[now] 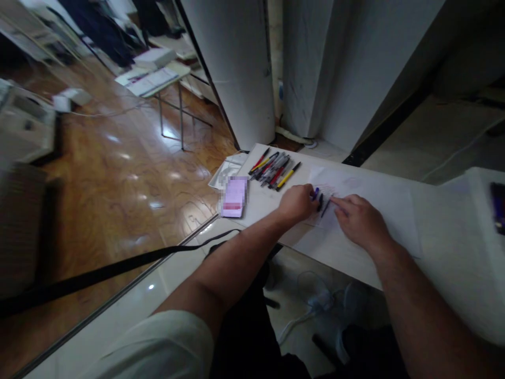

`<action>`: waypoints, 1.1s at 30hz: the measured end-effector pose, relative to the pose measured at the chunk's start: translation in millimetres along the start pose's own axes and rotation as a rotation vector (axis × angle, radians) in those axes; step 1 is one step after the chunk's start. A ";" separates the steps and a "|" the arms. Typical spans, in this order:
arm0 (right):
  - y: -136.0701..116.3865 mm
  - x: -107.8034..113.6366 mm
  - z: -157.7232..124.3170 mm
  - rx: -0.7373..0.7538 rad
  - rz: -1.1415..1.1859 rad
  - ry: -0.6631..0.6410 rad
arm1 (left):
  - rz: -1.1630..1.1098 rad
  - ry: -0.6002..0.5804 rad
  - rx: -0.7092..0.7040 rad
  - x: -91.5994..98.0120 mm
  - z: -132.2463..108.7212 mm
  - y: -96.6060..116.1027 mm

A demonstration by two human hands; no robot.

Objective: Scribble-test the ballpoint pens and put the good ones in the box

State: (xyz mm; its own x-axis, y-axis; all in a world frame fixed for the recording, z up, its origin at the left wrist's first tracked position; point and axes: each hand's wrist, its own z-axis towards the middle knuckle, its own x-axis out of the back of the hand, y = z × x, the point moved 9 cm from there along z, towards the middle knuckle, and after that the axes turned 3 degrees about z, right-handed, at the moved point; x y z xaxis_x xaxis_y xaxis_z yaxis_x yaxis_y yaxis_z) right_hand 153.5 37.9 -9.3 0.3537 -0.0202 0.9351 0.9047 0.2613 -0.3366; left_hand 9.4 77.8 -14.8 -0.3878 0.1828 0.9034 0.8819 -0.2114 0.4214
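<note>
View: head camera, looking forward and down.
Left fingers: my left fingers [309, 190] are curled closed, gripping a blue-violet plastic pen [316, 193] that shows at their tips.
Right fingers: index of my right fingers [344, 203] stretched out, the others curled under; its tip meets the upper end of a slim dark stick-shaped pen [325, 207]. Whether they pinch it, I cannot tell.
Between them: a short black pen piece [320, 203], just beside the left fingertips; its outline is blurred.
Paper: thin white sheets [398, 216] under the work, with faint reddish scribbles near the fingertips.
Table: long, narrow, white-topped table [262, 208], carrying all of the above.
Pen pile: red, yellow, grey and black slender pens [275, 169], heaped near the far left end, beyond my left fingers.
Phone: rectangular phone with a lilac, pixelated screen [233, 197], at the left edge.
Floor: glossy brown wood-patterned floor [130, 189], left of the table.
</note>
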 end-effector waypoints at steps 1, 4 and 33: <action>1.3 -3.8 0.4 0.020 0.002 -0.005 | 0.004 -0.015 0.003 -1.1 -0.5 -0.2; 5.1 -12.1 1.8 0.065 -0.006 0.004 | 0.007 -0.053 0.012 -3.6 -1.7 -1.7; 5.7 -13.2 -0.3 0.091 -0.012 0.031 | 0.040 -0.030 0.053 -7.0 0.3 -7.8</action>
State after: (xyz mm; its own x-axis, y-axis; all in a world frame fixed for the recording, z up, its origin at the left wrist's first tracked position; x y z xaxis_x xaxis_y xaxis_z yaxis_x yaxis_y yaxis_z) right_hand 154.1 39.3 -23.6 0.3514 -0.0538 0.9347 0.8840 0.3478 -0.3123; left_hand 5.3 78.5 -24.4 -0.3442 0.2041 0.9164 0.9098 -0.1684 0.3793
